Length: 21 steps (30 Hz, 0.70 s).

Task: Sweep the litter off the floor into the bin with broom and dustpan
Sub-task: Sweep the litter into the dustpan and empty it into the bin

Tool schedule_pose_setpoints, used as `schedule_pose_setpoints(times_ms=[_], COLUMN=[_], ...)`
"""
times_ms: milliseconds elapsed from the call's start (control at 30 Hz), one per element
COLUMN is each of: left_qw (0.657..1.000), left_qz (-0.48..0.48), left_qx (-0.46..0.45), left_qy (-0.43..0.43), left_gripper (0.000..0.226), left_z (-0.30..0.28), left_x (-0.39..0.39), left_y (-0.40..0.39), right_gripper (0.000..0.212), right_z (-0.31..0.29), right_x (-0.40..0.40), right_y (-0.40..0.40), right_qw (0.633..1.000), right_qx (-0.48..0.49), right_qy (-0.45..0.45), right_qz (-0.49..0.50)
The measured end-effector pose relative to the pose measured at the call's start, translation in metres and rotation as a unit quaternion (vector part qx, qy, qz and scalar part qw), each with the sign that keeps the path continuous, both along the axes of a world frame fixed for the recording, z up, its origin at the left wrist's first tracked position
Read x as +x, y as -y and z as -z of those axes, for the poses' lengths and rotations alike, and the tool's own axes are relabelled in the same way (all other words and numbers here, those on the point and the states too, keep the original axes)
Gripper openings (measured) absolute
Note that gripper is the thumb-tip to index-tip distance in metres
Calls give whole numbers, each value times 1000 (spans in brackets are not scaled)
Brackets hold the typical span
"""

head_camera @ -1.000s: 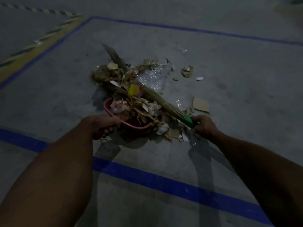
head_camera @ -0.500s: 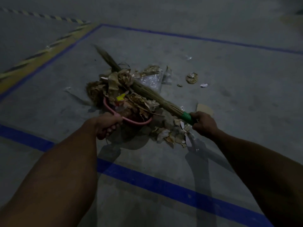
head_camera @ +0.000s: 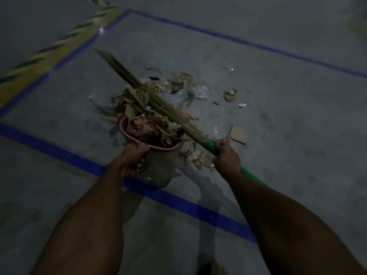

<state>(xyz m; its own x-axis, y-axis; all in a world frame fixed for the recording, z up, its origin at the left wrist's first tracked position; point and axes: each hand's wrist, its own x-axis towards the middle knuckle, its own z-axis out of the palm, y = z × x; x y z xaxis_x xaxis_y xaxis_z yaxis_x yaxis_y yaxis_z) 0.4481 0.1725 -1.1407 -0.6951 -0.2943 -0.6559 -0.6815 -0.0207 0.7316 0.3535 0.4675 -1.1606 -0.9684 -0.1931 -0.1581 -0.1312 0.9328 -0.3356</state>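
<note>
A pink dustpan [head_camera: 127,131] sits on the grey floor, heaped with dry leaves and paper scraps [head_camera: 153,124]. My left hand [head_camera: 132,158] grips its handle at the near edge. My right hand [head_camera: 226,155] grips the green handle of a straw broom [head_camera: 158,105], whose bristles lie across the heap and point to the far left. Loose litter [head_camera: 198,155] lies between my hands. More scraps and clear plastic [head_camera: 184,86] are spread behind the dustpan. No bin is in view.
A cardboard piece [head_camera: 239,134], a crumpled leaf [head_camera: 231,94] and a white scrap [head_camera: 242,105] lie to the right. Blue floor lines [head_camera: 178,205] frame the area. A yellow and black hazard stripe [head_camera: 49,54] runs at the far left.
The broom has swept toward me and lies higher over the heap. More litter is piled in the dustpan. My left hand and the dustpan have shifted slightly to the right.
</note>
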Motion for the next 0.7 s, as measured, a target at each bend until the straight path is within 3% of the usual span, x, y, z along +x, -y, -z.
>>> schedule_pose_setpoints(times_ms=[67, 200, 700], left_qw=[1000, 999, 995], left_qz=[-14, -37, -95], left_qx=[-9, -9, -24], left_qy=[6, 10, 36], left_gripper=[29, 16, 34], left_z=[-25, -109, -521], left_x=[19, 56, 219], left_y=[-2, -9, -4], right_gripper=[37, 33, 34], right_z=[-26, -94, -488], right_x=[22, 61, 190], right_y=[-1, 0, 27], right_qw=[1000, 999, 996], right_qx=[-5, -26, -54], right_qy=[7, 30, 23], right_qz=[8, 9, -72])
